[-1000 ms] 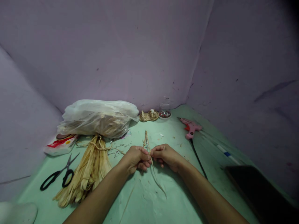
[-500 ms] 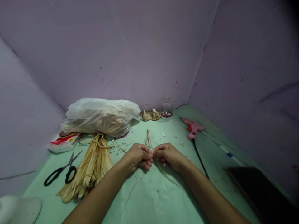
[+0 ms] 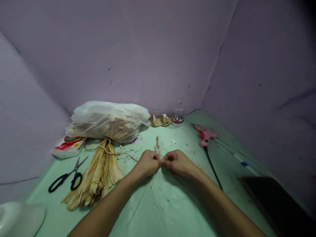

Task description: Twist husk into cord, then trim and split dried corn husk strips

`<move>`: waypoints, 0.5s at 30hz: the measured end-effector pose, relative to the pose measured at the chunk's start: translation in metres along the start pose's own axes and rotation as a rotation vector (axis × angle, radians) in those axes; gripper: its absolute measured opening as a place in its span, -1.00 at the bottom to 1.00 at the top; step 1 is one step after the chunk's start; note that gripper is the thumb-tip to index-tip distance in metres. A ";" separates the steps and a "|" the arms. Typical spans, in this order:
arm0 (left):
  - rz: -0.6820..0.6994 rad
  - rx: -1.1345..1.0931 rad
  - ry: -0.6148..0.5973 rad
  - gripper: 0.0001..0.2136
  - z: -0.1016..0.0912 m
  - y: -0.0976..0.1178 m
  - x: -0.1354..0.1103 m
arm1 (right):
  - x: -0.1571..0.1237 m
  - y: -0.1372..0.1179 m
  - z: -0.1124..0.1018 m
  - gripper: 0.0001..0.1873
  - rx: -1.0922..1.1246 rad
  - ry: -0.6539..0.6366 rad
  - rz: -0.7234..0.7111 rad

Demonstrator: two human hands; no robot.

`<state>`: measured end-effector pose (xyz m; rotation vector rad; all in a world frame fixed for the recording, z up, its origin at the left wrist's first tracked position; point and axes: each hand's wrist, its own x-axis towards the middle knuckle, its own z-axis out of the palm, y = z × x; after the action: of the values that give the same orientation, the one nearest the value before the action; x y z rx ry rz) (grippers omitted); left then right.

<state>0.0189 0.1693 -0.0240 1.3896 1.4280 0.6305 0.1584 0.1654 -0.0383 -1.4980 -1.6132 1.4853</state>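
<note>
A thin twisted cord of straw-coloured plant fibre (image 3: 157, 143) runs from the table toward me, between my two hands. My left hand (image 3: 149, 162) is closed, its fingertips pinching the near part of the cord. My right hand (image 3: 176, 161) pinches it from the other side, and the fingertips of both hands almost meet. The exact grip is hidden behind the fingers. A thin pale strand (image 3: 138, 207) trails toward me below my left hand. Left of that hand lies a tied bundle of dried fibre strips (image 3: 98, 177), a twisted cord around its top.
Black-handled scissors (image 3: 70, 176) lie open at left. Behind the bundle sits a plastic bag (image 3: 111, 120) beside a red-and-white packet (image 3: 70, 147). A small woven slipper-shaped piece (image 3: 160, 121) and a bead container (image 3: 177, 120) stand at the back. A pink glue gun (image 3: 206, 135) and dark flat object (image 3: 274, 197) lie right.
My left fingers have curled in and the hand has turned knuckles-up. The strand end that trailed right, below my right hand, is no longer visible there. The view has shifted slightly.
</note>
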 end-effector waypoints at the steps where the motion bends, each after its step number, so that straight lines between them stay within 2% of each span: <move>1: 0.008 -0.007 0.004 -0.92 0.001 0.000 0.000 | -0.001 -0.001 -0.001 -0.96 -0.028 0.011 -0.012; 4: 0.004 -0.037 0.011 -0.92 0.003 -0.002 0.000 | -0.004 -0.006 -0.003 -0.93 -0.121 0.054 -0.066; 7: -0.007 -0.067 0.036 -0.94 0.005 -0.005 -0.001 | -0.010 -0.015 -0.003 -0.87 -0.357 0.120 -0.129; 12: -0.034 -0.120 0.078 -0.93 0.010 -0.005 -0.002 | -0.024 -0.031 0.005 -0.81 -0.751 0.287 -0.045; 15: -0.067 -0.152 0.085 -0.90 0.011 -0.001 -0.005 | -0.032 -0.037 0.013 -0.78 -0.876 0.281 -0.033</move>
<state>0.0277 0.1616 -0.0280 1.2041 1.4563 0.7461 0.1417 0.1386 0.0015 -1.9719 -2.2049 0.4779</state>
